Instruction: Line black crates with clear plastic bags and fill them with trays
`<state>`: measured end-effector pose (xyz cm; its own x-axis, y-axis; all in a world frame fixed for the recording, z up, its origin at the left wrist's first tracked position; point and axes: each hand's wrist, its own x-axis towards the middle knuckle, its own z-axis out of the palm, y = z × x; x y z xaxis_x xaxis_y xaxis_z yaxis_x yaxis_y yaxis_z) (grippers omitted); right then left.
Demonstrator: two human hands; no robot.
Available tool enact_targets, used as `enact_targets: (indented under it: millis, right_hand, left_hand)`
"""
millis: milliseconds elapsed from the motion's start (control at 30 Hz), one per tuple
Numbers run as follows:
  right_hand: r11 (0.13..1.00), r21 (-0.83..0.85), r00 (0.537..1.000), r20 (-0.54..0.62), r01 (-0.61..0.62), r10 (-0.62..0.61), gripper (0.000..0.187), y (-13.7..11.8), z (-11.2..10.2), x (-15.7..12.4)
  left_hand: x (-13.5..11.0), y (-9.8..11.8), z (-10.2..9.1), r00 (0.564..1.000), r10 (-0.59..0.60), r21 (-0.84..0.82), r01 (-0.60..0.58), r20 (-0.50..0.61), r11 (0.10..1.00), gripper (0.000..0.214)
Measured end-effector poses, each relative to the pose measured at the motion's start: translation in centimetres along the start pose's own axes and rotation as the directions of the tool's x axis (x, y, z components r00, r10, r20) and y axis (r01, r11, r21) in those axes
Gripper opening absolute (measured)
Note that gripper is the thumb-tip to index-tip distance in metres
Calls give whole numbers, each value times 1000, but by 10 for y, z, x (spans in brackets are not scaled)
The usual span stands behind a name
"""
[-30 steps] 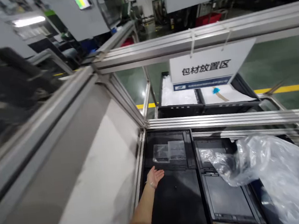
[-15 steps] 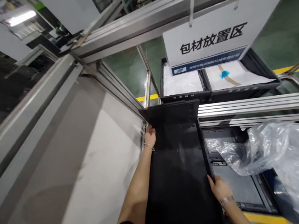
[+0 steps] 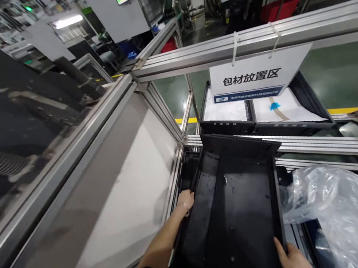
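A black plastic bin is tilted up inside the aluminium-framed rack, its open inside facing me. My left hand grips the bin's left rim. At the bottom of the view my right hand holds the bin's right rim near the lower corner. Beside the bin on the right lies a crumpled clear plastic bag.
A white hanging sign with Chinese characters is tied to the upper rail. Behind it stand black bins holding white sheets. A pale side panel runs along the left. Grey machines and a green floor with a yellow line lie beyond.
The black bin has come up out of the rack and tipped so its inside shows. Both hands have shifted down its rims towards me.
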<state>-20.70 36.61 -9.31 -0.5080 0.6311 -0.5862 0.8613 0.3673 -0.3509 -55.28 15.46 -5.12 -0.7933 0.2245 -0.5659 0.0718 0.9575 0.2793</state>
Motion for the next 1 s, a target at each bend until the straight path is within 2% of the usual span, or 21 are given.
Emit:
enact_targets:
  millis: [133,233,333,433,467,500,533,567,600,633,667,700,733,767,833,867,933,1000]
  right_hand:
    - [999,50,1000,-3,-20,20,45,-28,-68,-32]
    - [1000,21,1000,22,-3,2,52,-47,-98,-49]
    - [998,-27,995,87,55,-53,58,-58,-94,-56]
    - [992,-48,980,165,118,-109,63,-61,-76,-60]
    - [985,-71,978,148,157,-145,65,-62,-73,-62]
    - [973,-114,978,79,202,-194,67,-65,-72,-64]
    - [954,-174,966,-45,242,-254,70,-71,-72,-67]
    - [931,-239,923,-202,277,-327,72,-81,-74,-71]
    - [904,-299,848,-346,307,-402,73,-95,-74,-75]
    - [872,-351,770,-427,342,-474,71,-115,-73,-79]
    - [831,-397,735,-409,391,-541,68,-137,-67,-83]
    - [778,-430,736,-306,459,-603,62,-162,-57,-87]
    - [718,-447,746,-152,534,-649,55,-187,-42,-90]
    - [661,-457,759,48,595,-649,48,-210,-22,-92]
    - [617,-460,762,261,638,-593,34,-240,21,-92]
    - [619,-467,774,329,631,-541,29,-245,41,-90]
    - [652,-500,821,386,570,-422,23,-237,69,-82]
    - [699,-546,879,383,463,-283,13,-211,75,-71]
  left_hand:
    - [-43,3,-68,980,111,116,-92,-166,989,33]
    - [-76,0,-100,959,142,174,-100,-247,980,36]
    - [-97,-12,-105,952,103,191,-48,-289,980,33]
    - [-107,-28,-97,946,40,157,11,-320,988,31]
    - [-111,-32,-94,942,25,138,23,-335,990,31]
    - [-115,-35,-91,934,16,121,29,-356,992,30]
    - [-119,-37,-86,920,24,100,17,-391,995,31]
    - [-124,-36,-81,896,50,74,-20,-442,997,33]
    - [-128,-34,-75,862,86,43,-74,-500,996,36]
    - [-133,-30,-69,821,120,12,-137,-558,991,38]
    - [-138,-26,-62,781,138,-21,-190,-610,982,38]
    - [-143,-21,-55,748,135,-55,-223,-650,973,38]
    - [-148,-16,-49,728,114,-87,-233,-677,969,38]
    - [-153,-12,-44,720,92,-110,-230,-688,967,40]
    - [-165,-11,-39,719,101,-134,-262,-688,956,45]
    - [-170,-14,-39,735,143,-140,-309,-663,941,46]
    - [-175,-28,-42,813,263,-171,-400,-519,900,43]
    - [-174,-50,-45,912,274,-249,-354,-304,902,43]
